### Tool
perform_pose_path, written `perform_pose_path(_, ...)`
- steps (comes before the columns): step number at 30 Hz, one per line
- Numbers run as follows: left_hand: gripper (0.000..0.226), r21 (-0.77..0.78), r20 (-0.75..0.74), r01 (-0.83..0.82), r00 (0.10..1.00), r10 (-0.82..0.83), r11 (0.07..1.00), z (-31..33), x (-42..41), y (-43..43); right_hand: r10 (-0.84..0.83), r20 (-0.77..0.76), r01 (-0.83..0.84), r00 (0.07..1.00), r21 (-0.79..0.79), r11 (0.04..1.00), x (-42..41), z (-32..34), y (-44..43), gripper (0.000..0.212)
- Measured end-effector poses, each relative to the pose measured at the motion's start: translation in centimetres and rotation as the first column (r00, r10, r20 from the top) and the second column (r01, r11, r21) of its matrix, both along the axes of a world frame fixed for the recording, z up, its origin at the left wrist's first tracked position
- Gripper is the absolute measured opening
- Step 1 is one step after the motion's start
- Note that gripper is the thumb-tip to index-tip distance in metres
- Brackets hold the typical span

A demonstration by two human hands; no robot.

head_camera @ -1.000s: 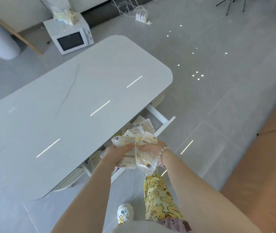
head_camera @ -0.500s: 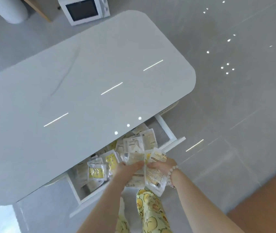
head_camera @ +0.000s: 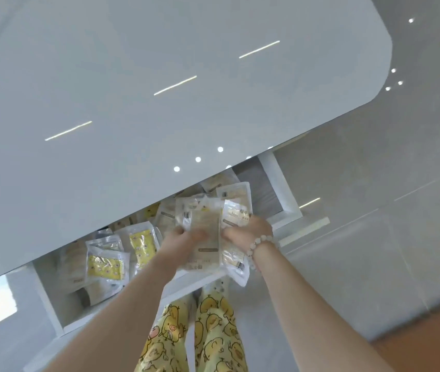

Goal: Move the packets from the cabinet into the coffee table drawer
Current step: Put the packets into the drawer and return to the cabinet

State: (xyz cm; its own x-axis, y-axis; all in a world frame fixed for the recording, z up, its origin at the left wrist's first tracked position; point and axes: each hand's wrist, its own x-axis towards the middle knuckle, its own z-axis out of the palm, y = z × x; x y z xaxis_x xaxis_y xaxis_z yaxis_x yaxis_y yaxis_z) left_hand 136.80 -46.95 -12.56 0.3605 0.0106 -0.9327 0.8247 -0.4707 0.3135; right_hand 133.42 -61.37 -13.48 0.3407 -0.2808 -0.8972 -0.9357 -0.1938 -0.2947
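Several flat, clear plastic packets (head_camera: 205, 224) with pale contents and small printed labels are bunched into one overlapping stack, held just above the right half of the open white rectangular drawer (head_camera: 283, 189). Their film is crinkled and glossy. The stack's long axis runs from the person toward the back of the drawer. Its far ends fan slightly apart and its near ends hang over the drawer's front wall.

The left hand (head_camera: 182, 237) grips the stack's left edge with fingers curled round it, its forearm stretched forward across the drawer's front. The right hand (head_camera: 252, 230), with a pale bead bracelet (head_camera: 260, 244) at its wrist, clamps the right edge with curled fingers.

In the left half of the drawer, loose packets (head_camera: 104, 267) lie flat and overlapping, some with yellow printed panels. Over the back of the drawer spreads the smooth, glossy grey-white tabletop (head_camera: 159, 76) with a rounded corner. In front of the drawer are legs in yellow duck-print trousers (head_camera: 213, 331) on a grey tiled floor (head_camera: 374, 251).
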Motion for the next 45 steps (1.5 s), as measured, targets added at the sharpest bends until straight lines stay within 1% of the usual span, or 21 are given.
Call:
perform_pose_path(2,0.009,-0.024,0.005,-0.107,0.994,0.107,0.994,-2.0,1.4,-0.8,-0.033,0.068,0.035,0.997,-0.025,0.999,1.7,-1.7,-0.5,0.006)
perform_pose_path(3,0.007,-0.031,0.012,-0.137,0.99,0.138,0.99,-3.2,1.9,-1.1,-0.041,0.089,0.044,0.995,-0.036,0.998,2.5,-2.7,-0.6,0.004)
perform_pose_path(5,0.009,-0.032,0.018,-0.162,0.986,0.163,0.986,-5.3,2.5,-1.5,-0.019,0.102,0.023,0.995,-0.039,0.999,3.7,-4.7,-0.6,0.012)
perform_pose_path(6,0.011,-0.024,0.022,-0.161,0.987,0.162,0.987,-6.4,2.6,-1.5,0.011,0.091,-0.007,0.996,-0.038,0.999,4.0,-5.7,-0.6,0.011)
perform_pose_path(8,0.013,-0.018,0.04,-0.162,0.986,0.163,0.987,-8.4,2.7,-1.5,0.042,0.069,-0.04,0.997,-0.028,0.999,4.4,-7.9,-0.6,0.002)
perform_pose_path(9,0.013,-0.009,0.045,-0.15,0.988,0.15,0.989,-9.3,2.6,-1.4,0.037,0.06,-0.036,0.998,-0.014,0.999,4.3,-8.9,-0.7,0.008)
perform_pose_path(11,0.009,0.04,0.044,-0.087,0.995,0.085,0.995,-10.9,2.2,-1.5,0.036,0.043,-0.035,0.998,-0.012,0.999,4.0,-10.5,-0.6,0.02)
perform_pose_path(12,0.012,0.063,0.059,-0.059,0.997,0.055,0.996,-11.6,2.1,-1.5,0.039,0.045,-0.038,0.998,-0.025,0.999,3.8,-11.2,-0.5,0.023)
perform_pose_path(15,0.047,0.162,0.085,0.077,0.992,-0.091,0.984,-12.9,2.0,-1.9,0.074,0.049,-0.071,0.996,-0.057,0.996,3.6,-12.3,-0.9,0.028)
perform_pose_path(16,0.054,0.197,0.089,0.128,0.985,-0.148,0.972,-13.0,2.0,-2.0,0.104,0.048,-0.101,0.993,-0.065,0.993,3.6,-12.4,-1.2,0.029)
perform_pose_path(18,0.058,0.252,0.098,0.211,0.966,-0.241,0.945,-13.0,2.2,-2.3,0.201,0.028,-0.197,0.979,-0.108,0.974,3.8,-12.4,-1.6,0.031)
perform_pose_path(20,0.053,0.307,0.128,0.322,0.919,-0.374,0.896,-12.9,2.4,-2.4,0.31,0.004,-0.305,0.951,-0.182,0.935,4.2,-12.5,-1.8,0.041)
perform_pose_path(22,0.045,0.366,0.169,0.404,0.857,-0.487,0.839,-12.8,2.7,-2.6,0.367,-0.014,-0.36,0.93,-0.243,0.901,4.6,-12.6,-1.9,0.052)
perform_pose_path(25,0.043,0.415,0.16,0.437,0.828,-0.537,0.798,-12.6,3.0,-2.8,0.425,-0.039,-0.415,0.904,-0.314,0.854,5.1,-12.5,-2.0,0.062)
perform_pose_path(29,0.051,0.581,0.113,0.532,0.697,-0.708,0.616,-12.4,2.7,-3.0,0.446,-0.049,-0.427,0.894,-0.397,0.813,5.1,-12.6,-1.9,0.061)
perform_pose_path(31,0.062,0.633,0.107,0.523,0.67,-0.735,0.57,-12.2,2.5,-2.8,0.474,-0.082,-0.458,0.877,-0.445,0.769,5.0,-12.7,-1.7,0.062)
perform_pose_path(33,0.072,0.665,0.109,0.509,0.659,-0.744,0.547,-12.0,2.4,-2.6,0.483,-0.111,-0.472,0.868,-0.484,0.737,4.9,-12.9,-1.5,0.066)
perform_pose_path(36,0.075,0.685,0.117,0.511,0.626,-0.771,0.519,-11.7,2.4,-2.7,0.411,-0.141,-0.417,0.901,-0.544,0.728,4.6,-12.9,-1.5,0.08)
perform_pose_path(39,0.075,0.69,0.14,0.517,0.591,-0.795,0.506,-11.6,2.3,-3.1,0.38,-0.18,-0.406,0.907,-0.612,0.679,4.1,-12.7,-1.3,0.094)
perform_pose_path(42,0.073,0.678,0.185,0.5,0.593,-0.784,0.539,-11.5,2.0,-3.3,0.408,-0.178,-0.417,0.896,-0.655,0.63,3.6,-12.5,-0.9,0.083)
perform_pose_path(45,0.075,0.642,0.199,0.487,0.64,-0.742,0.592,-10.6,1.4,-2.7,0.444,-0.162,-0.438,0.881,-0.633,0.638,3.0,-11.1,-0.5,0.077)
